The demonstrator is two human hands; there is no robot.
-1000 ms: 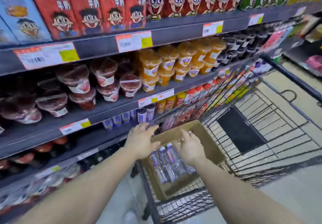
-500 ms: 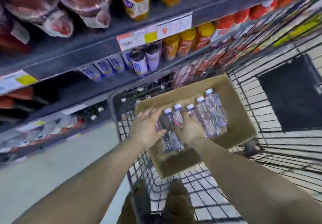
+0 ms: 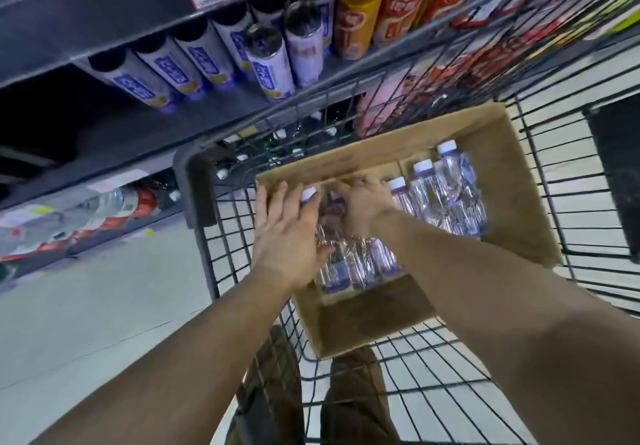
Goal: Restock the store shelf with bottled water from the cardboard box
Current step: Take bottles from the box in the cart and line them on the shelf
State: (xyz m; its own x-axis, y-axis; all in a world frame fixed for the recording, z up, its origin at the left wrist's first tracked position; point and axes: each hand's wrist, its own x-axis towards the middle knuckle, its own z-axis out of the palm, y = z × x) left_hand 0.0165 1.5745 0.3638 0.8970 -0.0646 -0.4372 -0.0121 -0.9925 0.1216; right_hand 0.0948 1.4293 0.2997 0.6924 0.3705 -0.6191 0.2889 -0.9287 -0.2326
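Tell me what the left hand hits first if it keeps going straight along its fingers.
Probably the white-capped water bottle beneath the left hand's fingertips, then the cardboard box's far wall; depth is unclear.

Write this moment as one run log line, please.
stage: picking | left hand: on water bottles | right hand: among bottles | cardboard box: in cart

no text on labels legible

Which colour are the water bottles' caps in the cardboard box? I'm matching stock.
White, on the clear plastic water bottles; the head view shows it.
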